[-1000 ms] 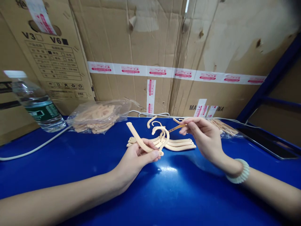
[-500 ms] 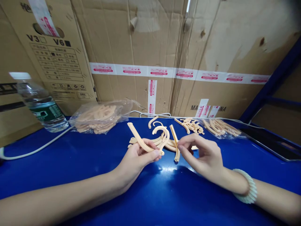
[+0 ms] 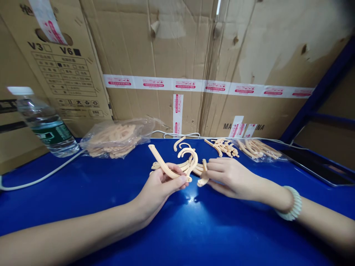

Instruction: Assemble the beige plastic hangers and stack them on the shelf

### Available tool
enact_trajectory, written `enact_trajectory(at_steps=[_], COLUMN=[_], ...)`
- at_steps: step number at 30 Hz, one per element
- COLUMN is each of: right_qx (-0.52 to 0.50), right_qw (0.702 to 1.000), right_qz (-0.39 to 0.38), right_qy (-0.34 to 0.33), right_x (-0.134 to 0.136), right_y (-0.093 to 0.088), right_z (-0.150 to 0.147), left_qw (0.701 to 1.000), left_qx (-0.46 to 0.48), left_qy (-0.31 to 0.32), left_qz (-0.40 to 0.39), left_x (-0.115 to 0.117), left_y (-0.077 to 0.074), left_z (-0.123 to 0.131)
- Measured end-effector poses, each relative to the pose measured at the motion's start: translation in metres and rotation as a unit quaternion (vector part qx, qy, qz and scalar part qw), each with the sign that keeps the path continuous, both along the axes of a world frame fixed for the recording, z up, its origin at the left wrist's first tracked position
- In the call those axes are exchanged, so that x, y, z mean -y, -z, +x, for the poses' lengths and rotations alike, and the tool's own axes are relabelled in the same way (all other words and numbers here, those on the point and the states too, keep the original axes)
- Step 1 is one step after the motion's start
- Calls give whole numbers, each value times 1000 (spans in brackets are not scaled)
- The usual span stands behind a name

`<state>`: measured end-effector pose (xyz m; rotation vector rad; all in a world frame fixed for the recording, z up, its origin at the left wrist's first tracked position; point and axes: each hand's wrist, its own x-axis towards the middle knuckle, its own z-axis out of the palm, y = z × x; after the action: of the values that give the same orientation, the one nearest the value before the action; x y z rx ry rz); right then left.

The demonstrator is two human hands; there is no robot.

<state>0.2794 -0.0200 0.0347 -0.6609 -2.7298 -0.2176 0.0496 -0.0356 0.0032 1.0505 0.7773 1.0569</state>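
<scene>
My left hand (image 3: pixel 159 188) is closed on a beige curved plastic piece (image 3: pixel 163 166) that juts up and to the left, with a hooked end (image 3: pixel 190 157) rising beside it. My right hand (image 3: pixel 229 176) pinches a short beige plastic strip (image 3: pixel 203 177) right next to the left fingertips. Under both hands a small heap of the same beige pieces (image 3: pixel 198 169) lies on the blue table (image 3: pixel 83 195). A pale bead bracelet (image 3: pixel 294 204) circles my right wrist.
A clear bag of beige parts (image 3: pixel 116 137) lies at the back left, loose small parts (image 3: pixel 223 146) and another bag of parts (image 3: pixel 260 149) at the back right. A water bottle (image 3: pixel 44 123) stands far left with a white cable (image 3: pixel 41 177). Cardboard boxes (image 3: pixel 180 62) wall the back.
My right hand took a strip from the back right, carried it down and left, and now holds it low against the left hand's piece. The left hand has stayed still.
</scene>
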Motion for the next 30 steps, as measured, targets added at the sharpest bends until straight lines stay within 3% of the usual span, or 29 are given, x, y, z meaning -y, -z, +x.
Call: enact_trajectory(at_steps=[2,4,6,10,12,14,16,22,30], right_qx=[-144,-316,-439,-535,-552,-562,-564,-550,-536], right_qw=[989,940,865,703,630,583,568,586,644], right_qz=[-27,-107,-228,-469,-547,-586,-599,-593,-545], right_qy=[27,72,86,9,-11,-7,17,49,49], right_x=[2,5,11,21,23,23,21,20,18], right_y=[1,1,1,1,2,3,6,20,25], right_z=[-2,-4,-9,-20,-24,-26,-27,-31,-34], left_qw=[1000,1000,1000,1000,1000,1000,999,998,996], left_qx=[-4,-8,-10,-12,-13,-16,-20,-22,-33], left_qy=[2,4,7,13,16,22,30,36,55], left_qz=[5,7,4,0,5,15,24,36,54], left_x=[0,0,0,-1,-2,-2,-3,-1,-2], left_y=[1,1,1,1,2,3,4,2,1], left_z=[0,0,0,0,0,0,-1,-1,-1])
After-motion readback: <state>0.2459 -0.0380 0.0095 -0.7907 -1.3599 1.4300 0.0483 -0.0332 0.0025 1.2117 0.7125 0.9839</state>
